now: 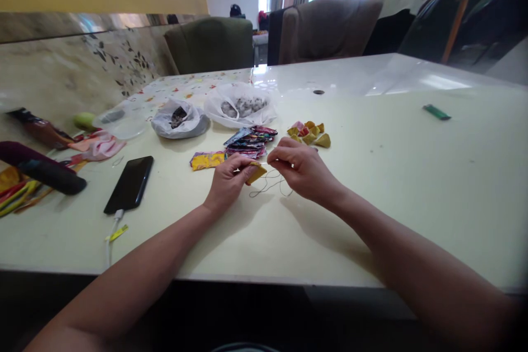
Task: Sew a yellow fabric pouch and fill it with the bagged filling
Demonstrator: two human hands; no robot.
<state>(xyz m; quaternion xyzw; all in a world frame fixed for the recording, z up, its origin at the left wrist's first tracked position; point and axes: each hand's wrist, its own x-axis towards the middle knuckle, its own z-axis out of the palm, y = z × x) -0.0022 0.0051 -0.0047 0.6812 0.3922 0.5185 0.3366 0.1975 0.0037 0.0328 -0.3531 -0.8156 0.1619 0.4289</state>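
Note:
Between the thumb and fingers of my left hand (233, 175) is a small folded piece of yellow fabric (257, 174). Just right of it, my right hand (297, 165) is closed in a pinch on a thin, pale sewing needle (264, 163), which spans the short gap to the fabric. Dark thread (264, 191) hangs in loose loops below both hands. Behind my left hand lie a yellow patterned cloth piece (207, 160) and a stack of colourful fabric pieces (247, 142). Beyond my right hand sits a group of small yellow and red cloth cones (307, 133).
Two white plastic bags stand behind the fabric, one with dark stuffing (179, 117), one with greyish stuffing (243, 107). A black phone (129, 185) on a charging cable (109, 247) lies left. Bottles and cloth crowd the far left. A green object (436, 112) lies far right.

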